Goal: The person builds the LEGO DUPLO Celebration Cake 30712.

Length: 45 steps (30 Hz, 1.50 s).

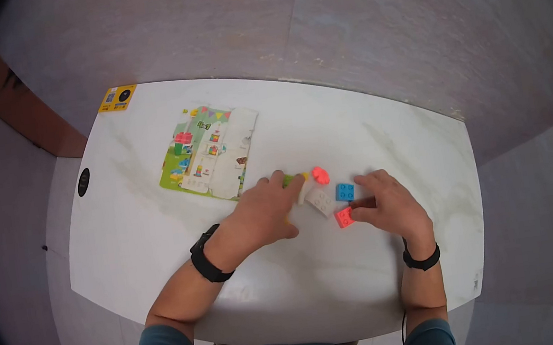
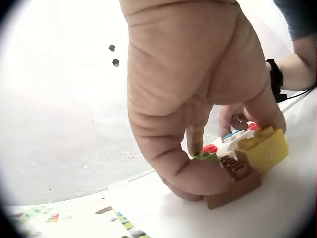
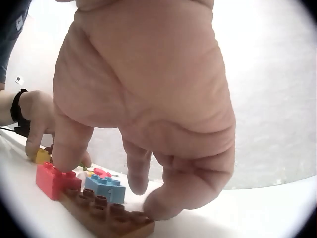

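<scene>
Above the middle of the table, my left hand (image 1: pixel 257 213) spreads its fingers over several toy bricks. In the left wrist view its thumb touches a yellow brick (image 2: pixel 267 151), and a bent finger lies against a brown brick (image 2: pixel 235 186). A green brick (image 2: pixel 207 157) sits by another fingertip. My right hand (image 1: pixel 392 202) has its thumb at a red brick (image 3: pixel 52 181). Another of its fingertips meets the end of a long brown brick (image 3: pixel 111 215). A blue brick (image 3: pixel 105 187) stands between thumb and fingers. Between the hands lie a white brick (image 1: pixel 320 201) and a red flower-shaped piece (image 1: pixel 320 176).
An open picture booklet (image 1: pixel 217 149) lies left of the bricks on the white table (image 1: pixel 135 212). A yellow sticker (image 1: pixel 117 98) marks the far left corner, and a black oval (image 1: pixel 84 182) sits at the left edge. Behind the table rises a grey wall (image 1: pixel 370 34).
</scene>
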### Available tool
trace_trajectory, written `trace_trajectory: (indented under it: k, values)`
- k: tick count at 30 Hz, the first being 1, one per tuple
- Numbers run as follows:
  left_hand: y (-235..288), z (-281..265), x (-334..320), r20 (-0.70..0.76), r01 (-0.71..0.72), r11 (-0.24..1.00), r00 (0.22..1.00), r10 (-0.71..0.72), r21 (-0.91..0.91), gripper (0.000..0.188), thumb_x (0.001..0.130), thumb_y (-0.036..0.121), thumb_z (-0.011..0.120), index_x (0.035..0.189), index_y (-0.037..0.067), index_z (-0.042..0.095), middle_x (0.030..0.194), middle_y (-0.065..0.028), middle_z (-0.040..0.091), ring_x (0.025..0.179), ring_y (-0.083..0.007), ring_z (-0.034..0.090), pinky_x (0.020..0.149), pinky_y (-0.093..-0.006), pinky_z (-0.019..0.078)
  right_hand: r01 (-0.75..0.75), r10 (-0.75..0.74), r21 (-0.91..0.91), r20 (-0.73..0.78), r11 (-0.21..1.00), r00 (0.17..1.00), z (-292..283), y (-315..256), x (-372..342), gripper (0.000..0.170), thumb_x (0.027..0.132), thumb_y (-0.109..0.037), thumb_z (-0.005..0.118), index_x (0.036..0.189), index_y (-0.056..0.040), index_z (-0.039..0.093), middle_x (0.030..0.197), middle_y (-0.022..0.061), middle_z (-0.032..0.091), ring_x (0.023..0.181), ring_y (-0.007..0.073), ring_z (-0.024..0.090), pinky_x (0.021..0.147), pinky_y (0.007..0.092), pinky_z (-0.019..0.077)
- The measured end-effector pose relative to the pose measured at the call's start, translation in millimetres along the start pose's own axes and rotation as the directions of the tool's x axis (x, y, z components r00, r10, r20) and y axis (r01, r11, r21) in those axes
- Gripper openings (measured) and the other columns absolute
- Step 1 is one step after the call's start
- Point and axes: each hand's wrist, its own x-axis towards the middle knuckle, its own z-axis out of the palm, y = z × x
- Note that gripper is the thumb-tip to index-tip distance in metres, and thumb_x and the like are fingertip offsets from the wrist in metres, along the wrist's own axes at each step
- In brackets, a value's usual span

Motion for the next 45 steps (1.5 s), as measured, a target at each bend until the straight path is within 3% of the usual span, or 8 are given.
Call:
trace_trajectory:
  k: [8,11,13,21,29,33,38,45]
  values:
    - [5,23,2,-0.079,-0.172,0.985,0.982,0.171,-0.018,0.097,0.073,0.016,0.090,0.157,0.014,0.041,0.137,-0.0191,0.053,0.122,-0.0398,0.059,0.101,-0.0454,0.0549,0.008,-0.065,0.434,0.118,0.901,0.991,19,-15,2,0.063,0.089,-0.015,0.074,0.148,-0.0050,0.054,0.145,0.0169,0.055,0.114,0.0351,0.065,0.100,0.0402,0.0542]
    - [6,14,-3,-0.082,-0.187,0.982,0.979,0.184,-0.028,0.096,0.073,0.015,0.089,0.156,0.013,0.042,0.135,-0.0188,0.054,0.120,-0.0395,0.060,0.100,-0.0450,0.0552,0.118,-0.153,0.380,0.062,0.918,0.986,8,-6,-6,0.060,0.088,-0.015,0.074,0.145,-0.0050,0.057,0.143,0.0163,0.057,0.119,0.0343,0.064,0.102,0.0419,0.0536]
    - [8,3,-9,-0.100,-0.181,0.983,0.979,0.178,-0.022,0.094,0.073,0.016,0.089,0.155,0.012,0.043,0.132,-0.0186,0.055,0.119,-0.0390,0.061,0.098,-0.0450,0.0557,0.217,-0.216,-0.004,-0.089,0.976,0.972,-3,4,-14,0.060,0.086,-0.016,0.076,0.142,-0.0052,0.059,0.143,0.0170,0.058,0.125,0.0338,0.062,0.102,0.0425,0.0537]
    - [5,12,-4,0.036,-0.081,0.996,0.996,0.082,-0.021,0.059,0.080,0.017,0.083,0.130,0.007,0.052,0.121,-0.0198,0.058,0.101,-0.0401,0.067,0.087,-0.0460,0.0566,-0.285,0.323,-0.176,0.253,0.942,0.912,-17,-13,-15,0.058,0.082,-0.019,0.081,0.135,-0.0042,0.065,0.122,0.0184,0.072,0.110,0.0324,0.070,0.093,0.0415,0.0566]
    - [5,22,-2,0.034,-0.223,0.967,0.973,0.228,-0.125,0.055,0.083,0.010,0.079,0.133,0.008,0.057,0.133,-0.0188,0.053,0.110,-0.0388,0.067,0.091,-0.0449,0.0567,0.079,-0.105,0.248,0.093,0.966,0.990,7,-12,-9,0.053,0.091,-0.005,0.068,0.143,-0.0024,0.057,0.125,0.0215,0.066,0.107,0.0388,0.068,0.094,0.0462,0.0551]
    - [12,13,-6,0.046,-0.243,0.970,0.969,0.243,-0.015,0.058,0.081,0.013,0.083,0.133,0.009,0.058,0.143,-0.0176,0.050,0.114,-0.0383,0.067,0.095,-0.0436,0.0574,0.028,-0.039,0.172,0.060,0.985,0.997,4,-19,-5,0.055,0.091,-0.004,0.069,0.144,-0.0044,0.057,0.137,0.0210,0.061,0.117,0.0378,0.065,0.098,0.0454,0.0543]
    - [13,13,-4,-0.077,-0.202,0.978,0.976,0.206,0.056,0.074,0.078,0.018,0.087,0.143,0.010,0.053,0.153,-0.0189,0.046,0.121,-0.0383,0.065,0.099,-0.0443,0.0575,0.267,-0.249,0.060,-0.213,0.962,0.945,35,0,12,0.057,0.090,-0.002,0.068,0.145,-0.0075,0.057,0.153,0.0192,0.052,0.134,0.0378,0.057,0.111,0.0437,0.0495]
    - [11,10,-2,-0.105,-0.139,0.980,0.982,0.155,0.140,0.091,0.075,0.023,0.091,0.153,0.011,0.045,0.151,-0.0191,0.050,0.126,-0.0374,0.063,0.100,-0.0455,0.0569,0.250,-0.259,0.109,0.080,0.962,0.963,13,-4,-1,0.048,0.090,-0.008,0.073,0.137,-0.0054,0.064,0.148,0.0162,0.058,0.129,0.0355,0.061,0.108,0.0409,0.0521]
